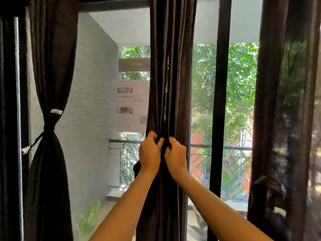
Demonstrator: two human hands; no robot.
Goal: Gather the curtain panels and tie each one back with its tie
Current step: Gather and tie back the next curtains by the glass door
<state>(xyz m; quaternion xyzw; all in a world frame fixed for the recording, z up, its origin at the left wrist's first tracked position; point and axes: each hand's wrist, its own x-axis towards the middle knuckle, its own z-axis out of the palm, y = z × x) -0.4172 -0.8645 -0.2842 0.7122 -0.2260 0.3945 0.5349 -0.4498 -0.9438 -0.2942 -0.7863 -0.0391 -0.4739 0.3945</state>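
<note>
While the dark brown glossy middle curtain panel hangs vertically straight ahead, the left hand and right hand clench its gathered folds side by side, equally near.

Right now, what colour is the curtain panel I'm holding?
The middle curtain panel is plain dark brown, seen in the head view.

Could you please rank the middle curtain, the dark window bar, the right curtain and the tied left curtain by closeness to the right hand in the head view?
1. Middle curtain: centre, gripped by the right hand.
2. Dark window bar: just right of that hand.
3. Right curtain: farther right.
4. Tied left curtain: far left.
</note>
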